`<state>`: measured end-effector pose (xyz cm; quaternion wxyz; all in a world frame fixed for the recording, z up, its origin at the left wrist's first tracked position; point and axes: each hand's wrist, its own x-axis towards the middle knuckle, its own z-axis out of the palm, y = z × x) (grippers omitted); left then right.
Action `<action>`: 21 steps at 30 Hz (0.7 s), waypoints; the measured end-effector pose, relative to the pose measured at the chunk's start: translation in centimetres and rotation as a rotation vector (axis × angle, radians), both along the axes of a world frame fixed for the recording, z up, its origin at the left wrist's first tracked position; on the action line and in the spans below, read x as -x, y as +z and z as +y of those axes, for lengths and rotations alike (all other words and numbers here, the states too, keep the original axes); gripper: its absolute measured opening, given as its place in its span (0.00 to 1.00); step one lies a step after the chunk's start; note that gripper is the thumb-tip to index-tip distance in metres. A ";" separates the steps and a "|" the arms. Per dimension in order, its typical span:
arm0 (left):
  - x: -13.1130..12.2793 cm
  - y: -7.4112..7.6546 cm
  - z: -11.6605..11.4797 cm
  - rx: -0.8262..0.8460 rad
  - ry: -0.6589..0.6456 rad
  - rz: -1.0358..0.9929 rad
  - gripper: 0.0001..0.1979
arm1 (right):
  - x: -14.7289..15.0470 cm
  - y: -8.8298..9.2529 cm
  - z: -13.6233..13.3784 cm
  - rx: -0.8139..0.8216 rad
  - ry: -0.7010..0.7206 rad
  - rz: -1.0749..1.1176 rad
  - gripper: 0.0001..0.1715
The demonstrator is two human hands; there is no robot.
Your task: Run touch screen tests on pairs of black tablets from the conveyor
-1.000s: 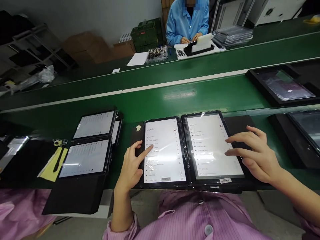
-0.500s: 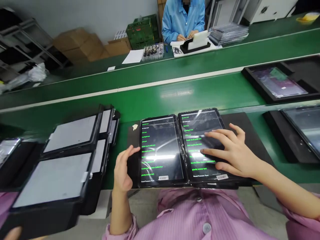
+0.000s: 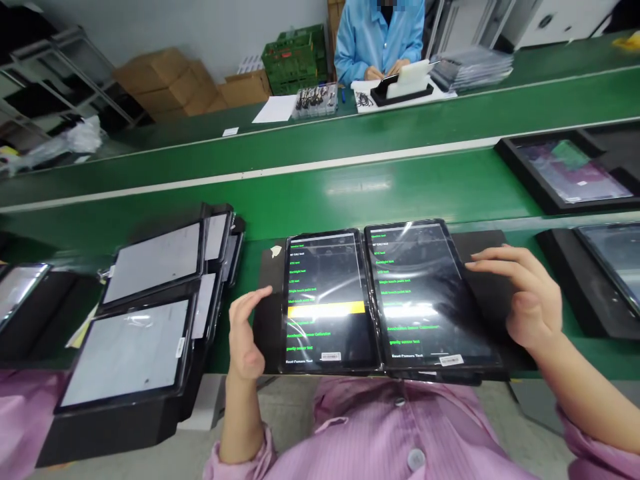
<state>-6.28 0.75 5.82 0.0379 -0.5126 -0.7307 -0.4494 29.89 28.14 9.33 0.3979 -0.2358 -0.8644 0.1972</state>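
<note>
Two tablets lie side by side on a black pad in front of me, each showing a list of mostly green test lines. On the left tablet one row is lit yellow; the right tablet has a bright glare band across its screen. My left hand rests upright beside the left tablet's left edge, fingers extended, holding nothing. My right hand hovers just right of the right tablet, fingers extended and empty. Part of another tablet pokes out beneath the right one.
Stacked tablets with pale screens sit on black trays at left. Black foam trays with tablets stand at right. Beyond the green conveyor, a person in a blue coat works near a clear box of cables.
My right hand has moved off the right tablet's screen to its right side. A row on the left tablet has turned yellow. A hand at the lower left has left the view.
</note>
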 end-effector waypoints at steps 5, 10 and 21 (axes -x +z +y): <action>-0.4 1.2 0.6 0.230 -0.209 0.039 0.52 | 0.1 -0.7 0.6 -0.041 0.081 -0.162 0.38; -0.1 1.6 0.6 0.268 -0.290 0.054 0.51 | 1.8 -1.0 -0.5 -0.198 0.156 -0.413 0.35; 0.7 2.5 1.5 0.380 -0.271 0.123 0.50 | 3.3 0.3 6.4 -0.019 0.048 -0.276 0.45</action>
